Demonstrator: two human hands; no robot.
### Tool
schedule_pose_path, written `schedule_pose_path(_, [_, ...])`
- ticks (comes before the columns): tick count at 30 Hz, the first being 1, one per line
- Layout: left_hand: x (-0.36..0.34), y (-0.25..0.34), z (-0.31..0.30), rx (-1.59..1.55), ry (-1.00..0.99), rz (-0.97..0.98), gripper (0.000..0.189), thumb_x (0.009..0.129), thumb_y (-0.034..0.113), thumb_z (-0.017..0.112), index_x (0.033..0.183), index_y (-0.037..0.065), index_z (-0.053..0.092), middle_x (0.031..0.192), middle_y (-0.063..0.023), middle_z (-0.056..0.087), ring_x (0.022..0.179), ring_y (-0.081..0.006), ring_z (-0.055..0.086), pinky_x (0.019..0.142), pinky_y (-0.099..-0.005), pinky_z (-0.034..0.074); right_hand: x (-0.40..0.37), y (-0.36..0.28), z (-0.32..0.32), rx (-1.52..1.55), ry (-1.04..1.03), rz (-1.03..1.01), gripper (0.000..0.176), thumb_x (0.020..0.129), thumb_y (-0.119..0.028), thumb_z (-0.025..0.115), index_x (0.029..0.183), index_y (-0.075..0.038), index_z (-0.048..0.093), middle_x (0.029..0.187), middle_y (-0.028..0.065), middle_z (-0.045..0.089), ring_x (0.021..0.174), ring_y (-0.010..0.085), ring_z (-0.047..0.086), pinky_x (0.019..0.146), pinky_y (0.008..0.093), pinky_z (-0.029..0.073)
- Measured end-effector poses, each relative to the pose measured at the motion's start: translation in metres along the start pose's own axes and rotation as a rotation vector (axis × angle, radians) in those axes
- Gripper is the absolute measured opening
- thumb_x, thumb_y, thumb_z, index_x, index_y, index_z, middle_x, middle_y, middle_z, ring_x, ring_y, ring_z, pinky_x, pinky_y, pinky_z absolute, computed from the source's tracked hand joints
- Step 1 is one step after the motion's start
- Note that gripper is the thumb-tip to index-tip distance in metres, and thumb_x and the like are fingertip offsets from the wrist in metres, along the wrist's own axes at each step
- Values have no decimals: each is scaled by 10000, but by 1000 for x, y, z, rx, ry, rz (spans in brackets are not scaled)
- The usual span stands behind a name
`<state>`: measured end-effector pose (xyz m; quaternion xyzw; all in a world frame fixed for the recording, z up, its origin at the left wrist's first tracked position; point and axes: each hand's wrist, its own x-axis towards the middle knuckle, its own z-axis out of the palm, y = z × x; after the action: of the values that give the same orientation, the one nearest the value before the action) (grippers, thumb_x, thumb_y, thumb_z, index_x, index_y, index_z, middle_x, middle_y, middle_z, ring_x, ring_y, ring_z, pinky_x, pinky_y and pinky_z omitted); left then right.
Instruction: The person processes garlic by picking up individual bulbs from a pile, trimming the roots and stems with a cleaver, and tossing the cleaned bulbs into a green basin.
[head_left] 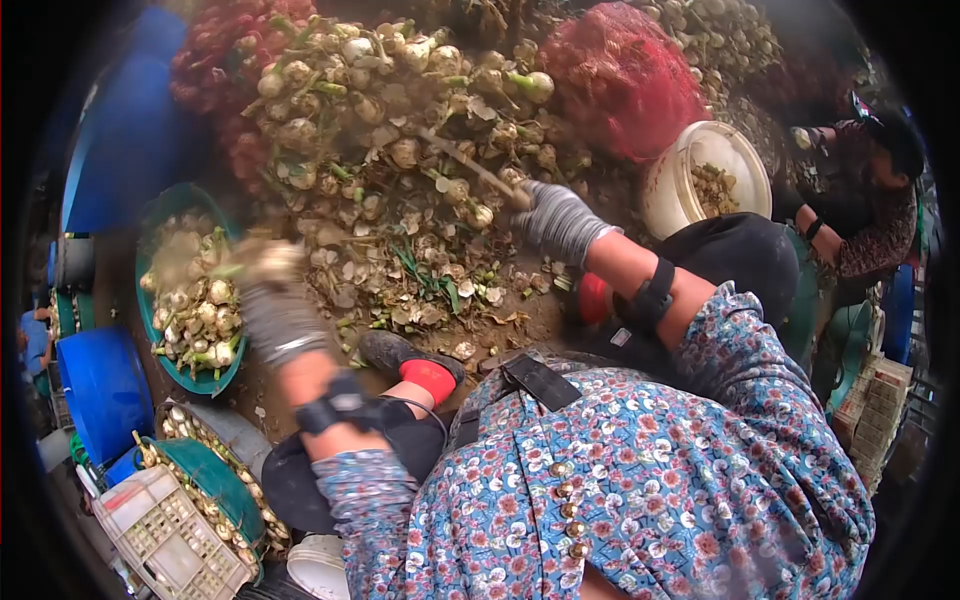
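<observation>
My right hand (560, 220), in a grey glove, is closed round a long, thin, knife-like tool (470, 165). Its narrow length points up and left over a heap of garlic bulbs (400, 155). My left hand (272, 285), gloved as well, is smeared by motion beside a green basket (160, 330). Garlic with cut stems (200, 310) fills that basket. Whether the left fingers grip anything is too blurred to make out. Loose skins and trimmings (430, 280) cover the ground between my hands.
Red mesh sacks (625, 80) stand beyond the heap. A white bucket (665, 190) with small pieces inside leans near my right knee. Blue tubs (105, 390) and a white crate (175, 530) are at left. Another person (880, 200) sits at far right.
</observation>
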<state>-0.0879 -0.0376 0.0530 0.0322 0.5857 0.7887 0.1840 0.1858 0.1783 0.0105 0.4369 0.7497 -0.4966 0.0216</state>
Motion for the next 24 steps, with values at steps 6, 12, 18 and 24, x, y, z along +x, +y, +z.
schedule_pose_path(6, [99,-37,-61,-323,17,-102,513,915,388,557,1257,20,451,1375,-242,432,1195,-407,515,1035,-536,438,-8,-37,-24,277,83,106,396,810,-384,707,940,-29,588,721,95,632,632,194,562,633,349,485])
schedule_pose_path(12, [11,-205,89,1260,-702,-11,607,828,452,659,1187,-29,569,1080,-219,658,1015,-360,630,877,-419,507,3,-17,-27,256,117,46,381,830,-374,694,1003,-44,617,805,132,658,722,237,623,698,363,497])
schedule_pose_path(18, [-14,-335,91,830,-383,-535,596,923,389,564,1368,12,444,1367,-278,455,1244,-404,456,1014,-439,415,9,-10,-31,173,94,-6,405,830,-344,689,1104,-58,601,870,190,662,800,374,624,723,396,498])
schedule_pose_path(24, [23,-333,37,1305,-942,180,587,987,404,443,1401,-9,391,1444,-248,380,1317,-378,380,1109,-392,311,3,-25,-31,-318,-103,0,411,831,-374,640,1094,-63,586,907,207,669,882,382,649,763,477,505])
